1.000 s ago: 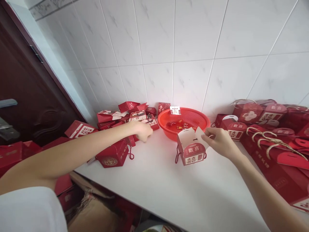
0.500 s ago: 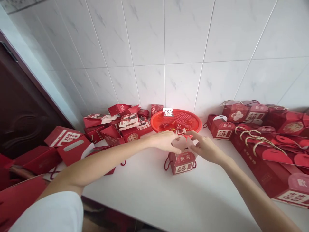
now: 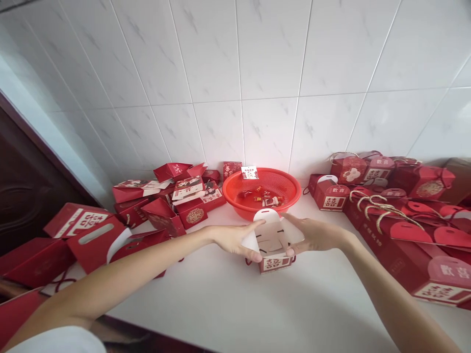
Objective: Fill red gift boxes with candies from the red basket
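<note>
A small red paper gift box (image 3: pixel 276 264) with a white character panel stands upright on the white table, its top spread so the white inside and dark cord ends show. Dark red cord loops stick out low on both sides. My left hand (image 3: pixel 235 240) grips the left flap, its thumb at the near corner. On the opposite side, my right hand (image 3: pixel 312 236) holds the right flap, thumb at the near right corner. Some fingers of both hands are hidden behind the flaps. Right behind the box sits a red plastic basket (image 3: pixel 235 211) with several small wrapped pieces (image 3: pixel 271 201) in it.
Loose red boxes (image 3: pixel 162 215) lie heaped on the left, beside my left arm. Closed red boxes with cord handles (image 3: pixel 401 250) stand in rows on the right. A small white printed card (image 3: pixel 250 172) rests on the basket's far rim. A tiled wall (image 3: pixel 268 122) rises behind.
The box's top flaps have been spread apart, and its inside has come into view. My hands have moved down and outward to its sides. The view has shifted slightly right.
</note>
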{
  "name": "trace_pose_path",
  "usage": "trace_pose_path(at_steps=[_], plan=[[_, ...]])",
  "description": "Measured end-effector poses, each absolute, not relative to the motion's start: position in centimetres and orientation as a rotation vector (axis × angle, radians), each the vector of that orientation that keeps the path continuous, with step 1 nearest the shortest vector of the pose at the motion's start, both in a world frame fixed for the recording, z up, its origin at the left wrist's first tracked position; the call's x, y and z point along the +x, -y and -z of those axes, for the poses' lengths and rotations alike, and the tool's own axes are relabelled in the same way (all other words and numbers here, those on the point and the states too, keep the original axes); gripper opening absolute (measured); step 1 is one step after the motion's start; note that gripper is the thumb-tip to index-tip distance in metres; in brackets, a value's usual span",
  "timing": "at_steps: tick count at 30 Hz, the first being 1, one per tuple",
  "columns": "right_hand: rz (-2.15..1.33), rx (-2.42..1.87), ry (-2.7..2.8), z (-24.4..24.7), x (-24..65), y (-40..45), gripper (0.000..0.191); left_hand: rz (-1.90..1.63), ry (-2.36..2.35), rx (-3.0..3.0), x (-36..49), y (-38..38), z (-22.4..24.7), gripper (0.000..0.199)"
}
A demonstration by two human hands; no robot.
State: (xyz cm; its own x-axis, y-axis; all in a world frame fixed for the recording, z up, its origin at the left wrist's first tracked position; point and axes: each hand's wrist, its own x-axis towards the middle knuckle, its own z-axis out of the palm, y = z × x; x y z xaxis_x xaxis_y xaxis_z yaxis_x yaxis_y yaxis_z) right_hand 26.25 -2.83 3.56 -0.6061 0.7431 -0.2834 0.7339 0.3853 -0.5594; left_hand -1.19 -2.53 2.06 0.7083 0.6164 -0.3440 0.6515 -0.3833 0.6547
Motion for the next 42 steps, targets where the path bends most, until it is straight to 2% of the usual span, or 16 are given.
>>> trace_pose_path(at_steps=[4,9,11,15,18,23,28,33,38,42], plan=[[-1.091,-1.341,2.639,-3.4,26.7,2.7,0.123,0.122,-1.188,2.035,-0.2,5.2,-3.2,0.094],[-1.166,-1.327,2.642,-3.1,26.9,2.6,0.138,0.268,-1.521,2.218,1.6,9.4,-4.2,0.078],[-1.185,-1.286,2.624,-3.0,26.9,2.5,0.140,0.218,-1.513,2.333,2.1,10.0,-4.2,0.080],[-1.269,-1.176,2.571,-2.5,27.0,1.8,0.134,0.172,-1.510,2.377,2.2,9.4,-4.2,0.107],[-1.298,-1.187,2.593,-2.1,27.0,1.3,0.132,0.206,-1.519,2.303,1.9,8.5,-4.4,0.112],[-1.328,-1.187,2.633,-1.8,27.0,0.9,0.137,0.204,-1.431,2.211,1.1,7.2,-4.4,0.105],[-1.295,-1.208,2.637,-1.6,26.6,0.8,0.127,0.076,-1.348,2.262,0.7,5.6,-4.3,0.092],[-1.209,-1.340,2.615,-1.2,25.9,0.7,0.129,0.089,-1.493,2.244,0.8,3.9,-3.3,0.087],[-1.093,-1.458,2.587,-1.6,25.8,1.3,0.132,0.122,-1.722,2.256,0.4,2.8,-3.1,0.064],[-0.982,-1.553,2.572,-2.0,26.0,1.9,0.130,0.010,-1.683,2.345,0.0,2.3,-4.3,0.047]])
